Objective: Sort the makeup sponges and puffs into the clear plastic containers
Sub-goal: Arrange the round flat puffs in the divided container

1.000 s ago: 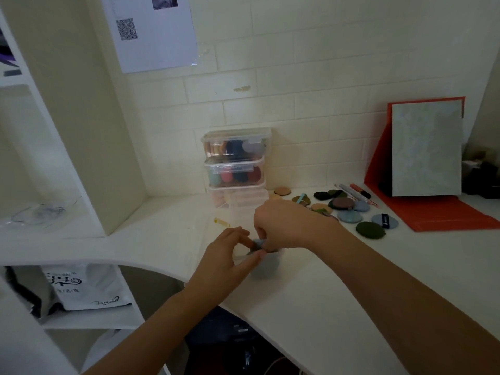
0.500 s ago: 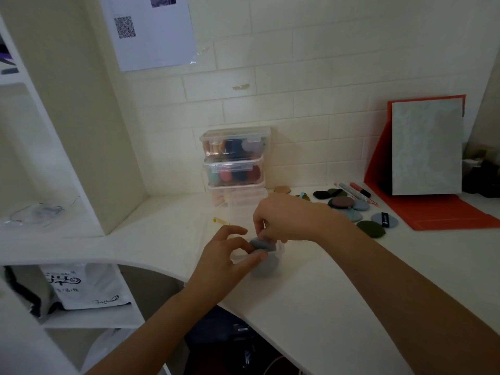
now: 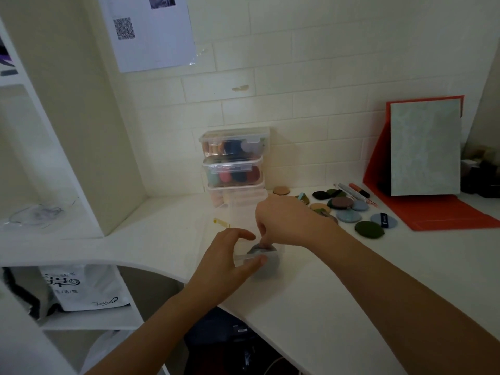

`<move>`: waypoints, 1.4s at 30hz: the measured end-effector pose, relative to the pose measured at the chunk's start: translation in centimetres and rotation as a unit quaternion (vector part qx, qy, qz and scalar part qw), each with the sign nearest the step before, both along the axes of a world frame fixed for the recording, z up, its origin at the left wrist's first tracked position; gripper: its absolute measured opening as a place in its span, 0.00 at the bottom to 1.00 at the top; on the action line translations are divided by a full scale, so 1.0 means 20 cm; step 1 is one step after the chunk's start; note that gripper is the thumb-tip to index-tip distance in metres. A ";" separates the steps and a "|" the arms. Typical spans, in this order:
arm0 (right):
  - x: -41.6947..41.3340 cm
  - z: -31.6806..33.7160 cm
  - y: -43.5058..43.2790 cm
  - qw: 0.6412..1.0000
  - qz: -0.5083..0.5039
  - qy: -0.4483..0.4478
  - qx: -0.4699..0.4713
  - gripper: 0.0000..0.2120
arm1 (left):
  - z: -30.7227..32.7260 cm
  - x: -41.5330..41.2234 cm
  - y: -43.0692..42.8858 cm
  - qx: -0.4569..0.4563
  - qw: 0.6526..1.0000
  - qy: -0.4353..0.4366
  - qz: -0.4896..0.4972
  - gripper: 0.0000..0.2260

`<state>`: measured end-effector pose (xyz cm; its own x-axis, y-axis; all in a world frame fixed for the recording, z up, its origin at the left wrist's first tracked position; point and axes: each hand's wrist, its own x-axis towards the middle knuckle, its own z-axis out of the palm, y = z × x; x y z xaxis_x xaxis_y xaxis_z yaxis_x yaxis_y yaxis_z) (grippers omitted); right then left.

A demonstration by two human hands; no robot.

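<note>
A small clear container (image 3: 279, 252), thin-walled soft plastic with no lid, stands near the curved front edge of the smooth white desk (image 3: 338, 307). A round, matte grey-blue puff (image 3: 260, 249) sits in its mouth, with more grey-blue showing through the wall below.

The right hand (image 3: 284, 221) comes in from five o'clock, its fingertips bunched downward and pinching the puff's top edge. The left hand (image 3: 224, 261) reaches in from seven o'clock: the thumb lies against the container's near rim and the fingers arch over its nine o'clock side, gripping it, though the far contact is hard to make out.

At twelve o'clock from the container, against the tiled wall, is a stack of lidded clear boxes (image 3: 234, 158) packed with coloured sponges. At two o'clock lie loose flat puffs (image 3: 349, 215), discs and teardrops in green, blue, tan and brown. Bare desk stretches from three to five o'clock; the edge drops away close at six.
</note>
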<state>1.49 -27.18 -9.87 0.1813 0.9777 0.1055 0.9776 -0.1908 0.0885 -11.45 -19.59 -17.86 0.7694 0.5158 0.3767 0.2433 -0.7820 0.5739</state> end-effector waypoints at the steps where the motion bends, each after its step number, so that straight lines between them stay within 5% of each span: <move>1: 0.03 0.01 -0.01 1.000 -0.009 0.026 0.001 0.10 | 0.00 0.00 0.00 -0.001 1.000 0.003 -0.004 0.15; 4: 0.18 0.05 -0.03 0.990 -0.079 0.108 0.046 0.12 | -0.01 0.01 0.00 0.015 0.999 0.002 -0.030 0.16; 8: 0.44 0.01 -0.08 0.956 -0.245 0.041 0.155 0.10 | -0.02 0.02 0.01 0.039 0.998 0.018 -0.048 0.17; 11: 0.66 -0.12 -0.11 0.940 -0.332 0.015 0.078 0.11 | -0.02 0.02 0.02 0.044 0.998 0.014 -0.053 0.18; 17: 0.86 -0.32 -0.13 0.938 -0.337 0.080 0.018 0.23 | -0.03 0.02 0.02 0.056 0.997 0.010 -0.053 0.17; 25: 0.84 -0.31 -0.11 0.928 -0.366 0.073 0.006 0.15 | -0.03 0.03 0.02 0.042 0.998 0.019 -0.042 0.15; 31: 0.67 -0.07 -0.14 0.932 -0.332 -0.041 0.139 0.06 | -0.03 0.02 0.02 0.038 0.998 0.012 -0.051 0.20; 37: 0.32 0.20 -0.22 0.973 -0.046 0.180 0.138 0.05 | -0.01 0.01 0.00 0.033 0.997 0.000 -0.071 0.11; 42: 0.16 0.16 -0.16 0.982 0.038 0.163 0.091 0.08 | 0.01 0.00 -0.02 0.018 0.995 -0.003 -0.097 0.10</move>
